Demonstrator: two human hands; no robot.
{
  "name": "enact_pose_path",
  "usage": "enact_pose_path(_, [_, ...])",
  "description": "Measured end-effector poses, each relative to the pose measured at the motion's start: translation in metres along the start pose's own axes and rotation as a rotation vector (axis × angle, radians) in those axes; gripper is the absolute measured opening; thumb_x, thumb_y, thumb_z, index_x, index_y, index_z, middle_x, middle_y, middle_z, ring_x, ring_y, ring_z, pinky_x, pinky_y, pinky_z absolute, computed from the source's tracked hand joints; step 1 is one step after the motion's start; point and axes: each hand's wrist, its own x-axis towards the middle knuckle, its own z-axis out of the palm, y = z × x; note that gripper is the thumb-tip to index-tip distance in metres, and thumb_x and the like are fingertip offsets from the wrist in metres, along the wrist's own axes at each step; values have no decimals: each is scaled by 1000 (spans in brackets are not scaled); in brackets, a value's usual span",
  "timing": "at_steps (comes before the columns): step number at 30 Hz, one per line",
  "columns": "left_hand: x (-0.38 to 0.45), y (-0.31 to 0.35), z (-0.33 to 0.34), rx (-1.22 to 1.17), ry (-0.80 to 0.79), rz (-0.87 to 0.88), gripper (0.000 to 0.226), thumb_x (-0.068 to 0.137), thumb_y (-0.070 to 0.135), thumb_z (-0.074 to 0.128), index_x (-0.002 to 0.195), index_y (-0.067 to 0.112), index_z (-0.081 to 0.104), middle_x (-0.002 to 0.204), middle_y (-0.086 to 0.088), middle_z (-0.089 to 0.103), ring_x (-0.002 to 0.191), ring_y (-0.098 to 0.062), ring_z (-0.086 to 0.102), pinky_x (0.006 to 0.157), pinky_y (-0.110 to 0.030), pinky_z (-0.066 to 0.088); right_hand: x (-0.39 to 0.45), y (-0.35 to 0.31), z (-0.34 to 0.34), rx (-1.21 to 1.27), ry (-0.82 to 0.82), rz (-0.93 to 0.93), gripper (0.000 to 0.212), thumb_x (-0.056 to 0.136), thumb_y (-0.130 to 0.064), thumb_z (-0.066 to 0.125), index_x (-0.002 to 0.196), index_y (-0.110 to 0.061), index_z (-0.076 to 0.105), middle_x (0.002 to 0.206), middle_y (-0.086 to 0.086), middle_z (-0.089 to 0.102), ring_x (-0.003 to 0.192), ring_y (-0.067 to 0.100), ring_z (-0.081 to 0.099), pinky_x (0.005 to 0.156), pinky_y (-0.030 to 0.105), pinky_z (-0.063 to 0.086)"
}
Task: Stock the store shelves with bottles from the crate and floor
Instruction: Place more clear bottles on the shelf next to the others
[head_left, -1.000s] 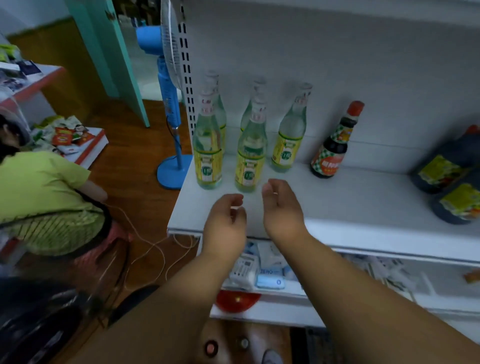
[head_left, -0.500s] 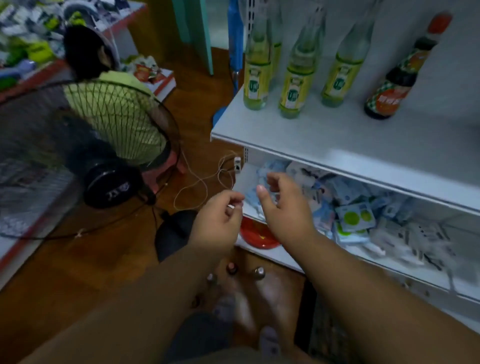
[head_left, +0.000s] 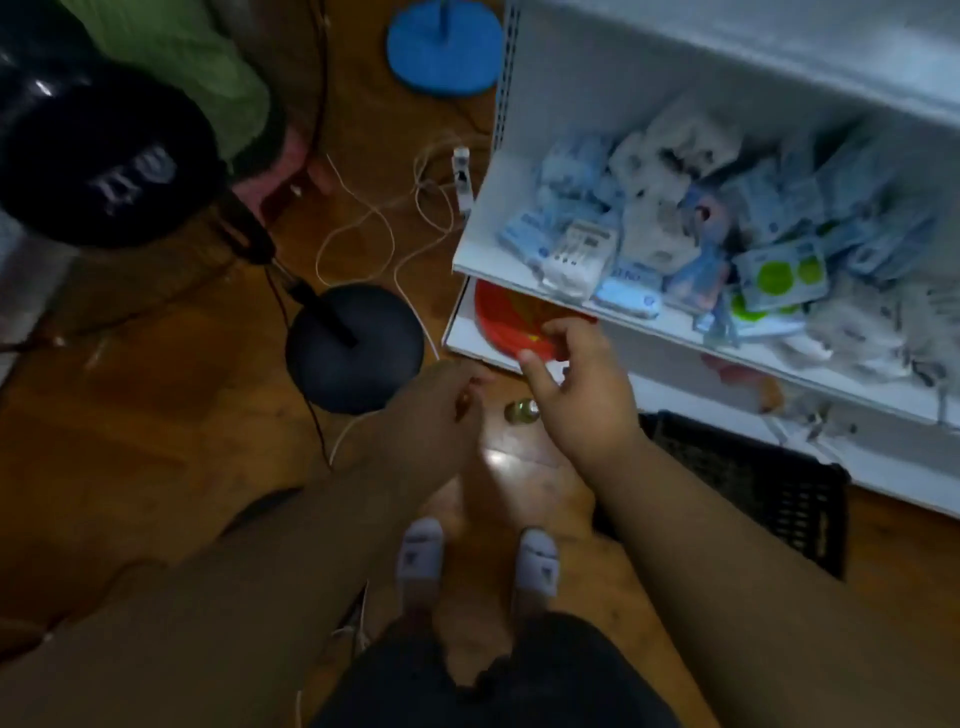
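Observation:
I look straight down at the wooden floor in front of the white shelving (head_left: 524, 182). A bottle (head_left: 521, 410) stands on the floor between my hands; only its round cap shows from above. My left hand (head_left: 431, 410) hangs just left of it, fingers loosely curled, holding nothing. My right hand (head_left: 582, 395) hovers over and to the right of the bottle, fingers spread and empty. A black plastic crate (head_left: 753, 483) sits on the floor by my right forearm; what it holds is too dark to tell.
A black fan base (head_left: 353, 348) with its dark head (head_left: 104, 156) stands at left, a blue fan base (head_left: 444, 49) farther back. White cords (head_left: 363, 228) loop across the floor. Packets (head_left: 675, 223) fill the lower shelf, a red plate (head_left: 511, 325) beneath. A person in green (head_left: 202, 67) crouches at top left.
My view has tipped down from the bottle shelf to the floor. Both hands have dropped from shelf height to just above the floor bottle, staying empty.

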Motion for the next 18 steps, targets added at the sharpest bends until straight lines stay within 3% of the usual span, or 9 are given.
enact_pose_path(1, [4, -12, 16, 12, -32, 2, 22, 94, 26, 54, 113, 32, 62, 102, 15, 58, 83, 3, 50, 74, -12, 40, -1, 16, 16, -9, -15, 17, 36, 90, -38, 63, 121, -20, 56, 116, 2, 57, 104, 18, 57, 87, 37, 50])
enact_pose_path(3, [13, -36, 56, 12, -61, -9, 25, 92, 25, 54, 116, 31, 60, 105, 8, 61, 85, -5, 56, 80, -26, 48, -2, 56, 47, -31, -30, 48, 36, 90, -37, 64, 120, -19, 57, 116, 4, 57, 104, 21, 58, 88, 42, 51])
enact_pose_path(7, [28, -96, 162, -5, -67, -26, 24, 87, 25, 53, 110, 30, 58, 104, 2, 63, 89, -18, 60, 79, -44, 52, -2, 154, 110, -114, -83, 123, 34, 90, -36, 63, 118, -18, 59, 115, 6, 58, 102, 23, 59, 86, 39, 51])
enact_pose_path(14, [61, -184, 297, -15, -12, -118, 29, 84, 16, 58, 112, 21, 64, 107, 0, 65, 93, -21, 62, 83, -36, 51, 31, 284, 214, -266, -179, 131, 38, 89, -40, 62, 121, -22, 54, 123, 7, 49, 104, 27, 56, 85, 40, 50])
enact_pose_path(18, [81, -225, 333, 114, -50, -54, 30, 85, 21, 58, 115, 23, 62, 112, -3, 61, 101, -21, 57, 86, -37, 47, 70, 333, 266, -339, -295, 178, 56, 89, -38, 62, 139, -25, 40, 140, 11, 38, 119, 35, 52, 95, 44, 47])
